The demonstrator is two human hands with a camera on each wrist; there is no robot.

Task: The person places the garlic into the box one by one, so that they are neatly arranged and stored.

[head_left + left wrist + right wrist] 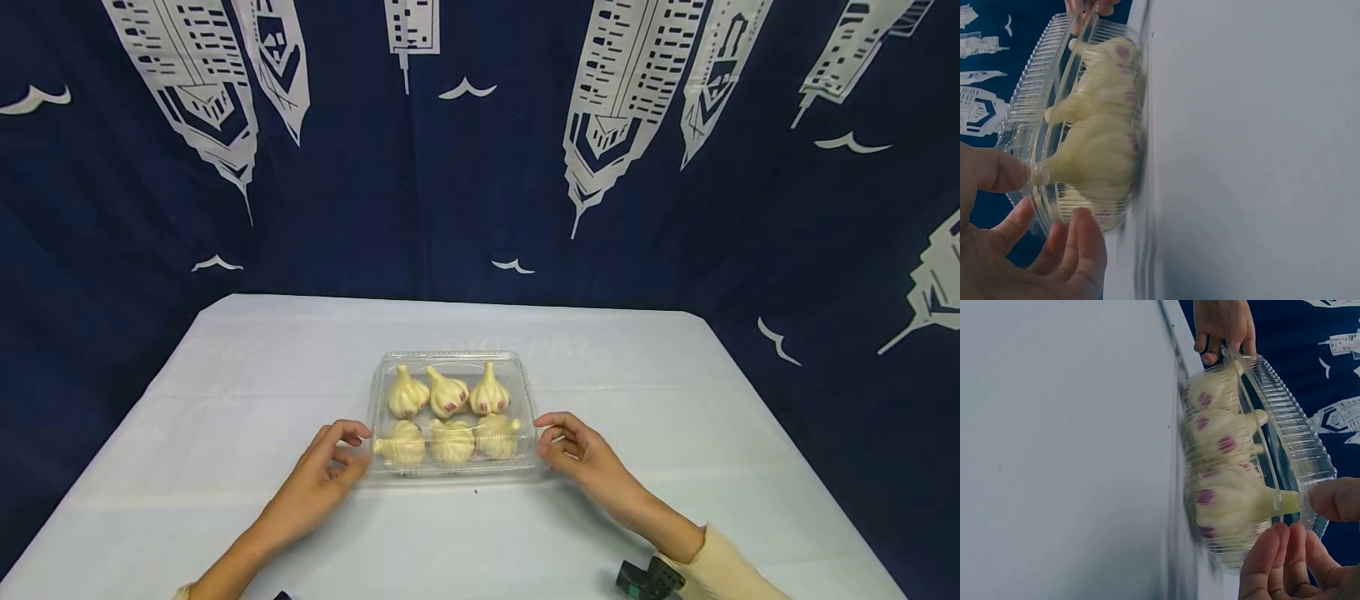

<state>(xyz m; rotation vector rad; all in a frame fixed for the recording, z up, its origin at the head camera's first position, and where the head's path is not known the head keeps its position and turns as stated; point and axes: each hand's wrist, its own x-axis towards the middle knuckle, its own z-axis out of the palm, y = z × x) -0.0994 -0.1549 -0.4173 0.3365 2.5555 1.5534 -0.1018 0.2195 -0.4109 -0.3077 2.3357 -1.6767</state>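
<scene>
A clear plastic clamshell box [450,468] sits on the table with its ribbed lid [1034,75] over the base. Inside lie several pale garlic bulbs [448,396] with purple patches, in two rows. At the box's left edge, my left hand [318,483] pinches the rim, its thumb [1004,172] at the lid side and bent fingers [1088,250] below. My right hand [592,471] holds the opposite edge likewise, the thumb [1338,499] against the lid and the fingertips [1266,550] at the base rim. Both wrist views show a narrow gap between lid and base rims.
A white cloth covers the table [637,375]. Behind it hangs a dark blue curtain [360,208] printed with white buildings and birds. A black device [648,579] is strapped at the right wrist, by a cream sleeve [723,567].
</scene>
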